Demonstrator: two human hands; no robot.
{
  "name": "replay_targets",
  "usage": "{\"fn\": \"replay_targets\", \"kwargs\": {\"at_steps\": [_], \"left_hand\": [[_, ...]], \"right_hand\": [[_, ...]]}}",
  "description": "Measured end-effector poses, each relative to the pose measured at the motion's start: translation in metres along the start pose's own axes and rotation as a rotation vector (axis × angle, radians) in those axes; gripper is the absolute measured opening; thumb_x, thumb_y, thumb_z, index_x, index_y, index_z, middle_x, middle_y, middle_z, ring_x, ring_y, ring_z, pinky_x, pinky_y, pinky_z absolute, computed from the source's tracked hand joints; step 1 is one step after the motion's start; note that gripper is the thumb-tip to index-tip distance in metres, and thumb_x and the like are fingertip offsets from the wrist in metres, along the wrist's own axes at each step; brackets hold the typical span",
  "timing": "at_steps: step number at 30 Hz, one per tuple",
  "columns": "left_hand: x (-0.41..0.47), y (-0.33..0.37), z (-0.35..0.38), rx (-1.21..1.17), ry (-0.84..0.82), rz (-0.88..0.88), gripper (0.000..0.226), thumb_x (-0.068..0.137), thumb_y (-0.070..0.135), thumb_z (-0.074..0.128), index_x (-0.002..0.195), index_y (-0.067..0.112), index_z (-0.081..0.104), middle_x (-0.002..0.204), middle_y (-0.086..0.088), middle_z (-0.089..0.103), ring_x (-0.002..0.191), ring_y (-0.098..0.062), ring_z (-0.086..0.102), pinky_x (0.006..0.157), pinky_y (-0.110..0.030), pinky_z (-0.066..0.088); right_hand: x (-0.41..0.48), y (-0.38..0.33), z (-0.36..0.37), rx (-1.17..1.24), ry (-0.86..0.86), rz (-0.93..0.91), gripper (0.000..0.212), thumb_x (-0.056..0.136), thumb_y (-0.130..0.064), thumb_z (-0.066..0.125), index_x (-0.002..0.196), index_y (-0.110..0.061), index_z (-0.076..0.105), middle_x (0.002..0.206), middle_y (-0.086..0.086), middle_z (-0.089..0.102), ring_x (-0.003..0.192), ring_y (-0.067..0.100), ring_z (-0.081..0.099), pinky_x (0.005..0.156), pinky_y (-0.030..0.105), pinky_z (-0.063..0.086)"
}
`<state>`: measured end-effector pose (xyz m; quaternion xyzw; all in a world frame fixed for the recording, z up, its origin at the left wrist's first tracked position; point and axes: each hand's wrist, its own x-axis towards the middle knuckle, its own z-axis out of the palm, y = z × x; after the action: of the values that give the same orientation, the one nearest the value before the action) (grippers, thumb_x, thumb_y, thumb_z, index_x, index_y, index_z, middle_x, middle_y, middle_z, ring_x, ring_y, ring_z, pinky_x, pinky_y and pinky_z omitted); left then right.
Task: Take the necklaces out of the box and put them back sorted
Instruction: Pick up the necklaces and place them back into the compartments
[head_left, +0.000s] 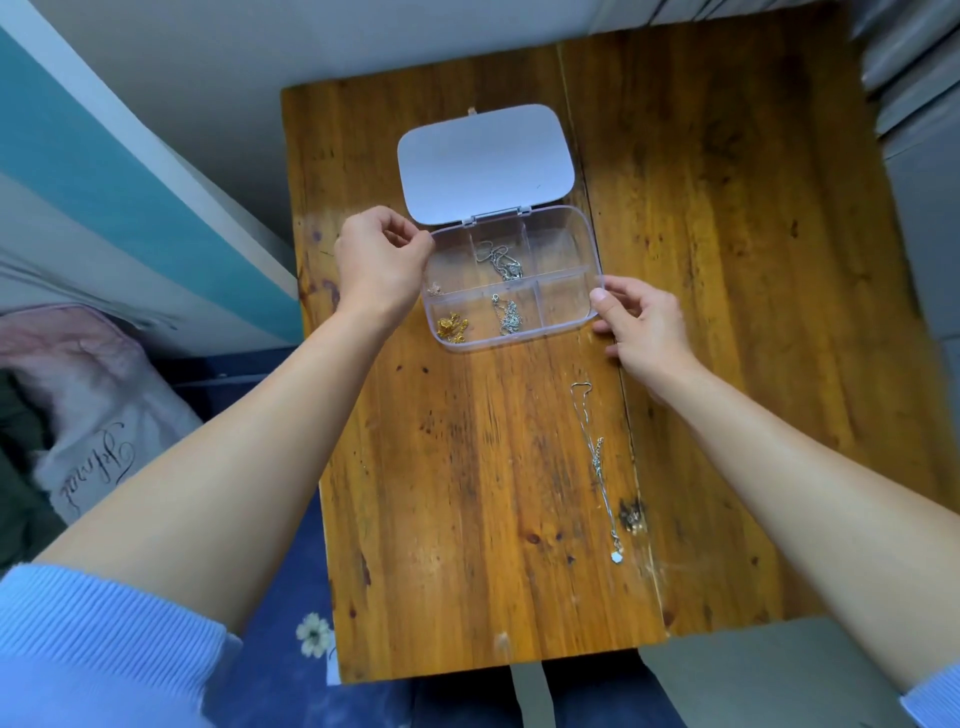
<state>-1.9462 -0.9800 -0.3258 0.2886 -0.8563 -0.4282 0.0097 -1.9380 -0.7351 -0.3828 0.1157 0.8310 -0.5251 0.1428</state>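
A clear plastic box (563, 312) with several compartments lies open on the wooden table, its white lid (485, 158) folded back. Inside are a gold necklace (452, 327) at the front left, a silver chain (506, 314) in the front middle, another silver chain (504, 260) in the back middle, and a small pinkish piece (434, 287) at the left. My left hand (382, 260) pinches the box's back left corner. My right hand (641, 325) grips its right front corner. A silver necklace with a pendant (597, 462) lies stretched out on the table, near my right forearm.
The wooden table (467, 493) has a seam running front to back right of the box. A bed with blue floral cloth (291, 623) and a pink-grey cushion (98, 415) lies to the left. Grey furniture (914, 130) stands at the right.
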Motion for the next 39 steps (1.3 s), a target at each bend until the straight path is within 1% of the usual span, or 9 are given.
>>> {"fn": "replay_targets", "kwargs": {"at_steps": [6,13,17,21,25,31,34,37,39], "left_hand": [[-0.001,-0.012,0.011,0.348,-0.023,0.167,0.012,0.085,0.027,0.065,0.084,0.016,0.07,0.109,-0.009,0.06,0.102,-0.026,0.056,0.075,-0.035,0.044],[-0.017,-0.025,0.016,0.445,-0.028,0.23,0.019,0.089,0.028,0.064,0.102,0.016,0.07,0.113,-0.008,0.054,0.109,-0.023,0.051,0.072,-0.031,0.039],[-0.05,-0.016,0.018,0.386,0.046,0.43,0.013,0.085,0.02,0.066,0.095,0.011,0.069,0.103,-0.01,0.058,0.099,-0.024,0.052,0.07,-0.03,0.038],[-0.087,-0.014,0.032,0.342,-0.156,0.52,0.009,0.083,0.016,0.066,0.088,0.01,0.069,0.088,-0.01,0.065,0.089,-0.03,0.058,0.077,-0.038,0.043],[-0.115,-0.017,0.056,0.346,-0.377,0.516,0.01,0.084,0.017,0.063,0.091,0.012,0.069,0.088,-0.007,0.068,0.09,-0.03,0.061,0.073,-0.038,0.046],[-0.136,-0.022,0.097,0.526,-0.78,0.645,0.021,0.083,0.02,0.064,0.103,0.02,0.068,0.098,-0.002,0.062,0.1,-0.027,0.06,0.066,-0.029,0.038],[-0.137,-0.022,0.107,0.618,-0.87,0.71,0.018,0.08,0.022,0.068,0.098,0.022,0.07,0.098,-0.003,0.062,0.1,-0.027,0.059,0.064,-0.029,0.038],[-0.138,-0.022,0.112,0.67,-0.878,0.74,0.012,0.08,0.02,0.067,0.092,0.019,0.07,0.098,-0.005,0.066,0.098,-0.028,0.06,0.066,-0.03,0.044],[-0.138,-0.021,0.113,0.7,-0.878,0.752,0.009,0.081,0.02,0.067,0.09,0.017,0.069,0.098,-0.005,0.067,0.098,-0.029,0.06,0.065,-0.03,0.041]], "right_hand": [[-0.001,-0.002,0.0,-0.032,-0.008,-0.004,0.033,0.096,-0.026,0.056,0.127,-0.013,0.06,0.095,-0.003,0.063,0.083,0.018,0.066,0.076,0.04,0.057],[-0.001,-0.002,0.0,-0.039,-0.015,0.001,0.033,0.096,-0.027,0.057,0.126,-0.014,0.061,0.087,-0.012,0.062,0.082,0.018,0.066,0.072,0.036,0.055],[-0.005,-0.003,-0.003,-0.039,-0.01,0.045,0.031,0.095,-0.037,0.057,0.119,-0.019,0.065,0.092,-0.006,0.066,0.084,0.016,0.068,0.078,0.042,0.058],[-0.04,0.016,-0.019,-0.015,0.066,0.069,0.017,0.091,-0.04,0.061,0.101,-0.028,0.067,0.087,-0.005,0.069,0.085,0.02,0.068,0.08,0.046,0.056],[-0.112,0.059,-0.037,-0.197,0.107,0.107,0.004,0.085,-0.029,0.071,0.088,-0.027,0.07,0.078,-0.014,0.068,0.074,0.006,0.063,0.071,0.033,0.052],[-0.206,0.103,-0.029,-0.43,0.066,0.218,0.018,0.073,-0.045,0.077,0.079,-0.032,0.066,0.074,-0.017,0.065,0.07,0.001,0.06,0.061,0.031,0.052],[-0.215,0.109,-0.018,-0.504,0.112,0.203,0.025,0.071,-0.055,0.074,0.078,-0.033,0.065,0.076,-0.017,0.061,0.071,0.001,0.056,0.059,0.026,0.047],[-0.213,0.11,-0.009,-0.515,0.163,0.195,0.02,0.075,-0.047,0.075,0.075,-0.03,0.066,0.075,-0.013,0.059,0.071,0.01,0.056,0.056,0.026,0.039],[-0.212,0.11,-0.006,-0.515,0.186,0.193,0.017,0.079,-0.041,0.075,0.073,-0.027,0.067,0.076,-0.011,0.058,0.07,0.015,0.055,0.054,0.026,0.033]]}}
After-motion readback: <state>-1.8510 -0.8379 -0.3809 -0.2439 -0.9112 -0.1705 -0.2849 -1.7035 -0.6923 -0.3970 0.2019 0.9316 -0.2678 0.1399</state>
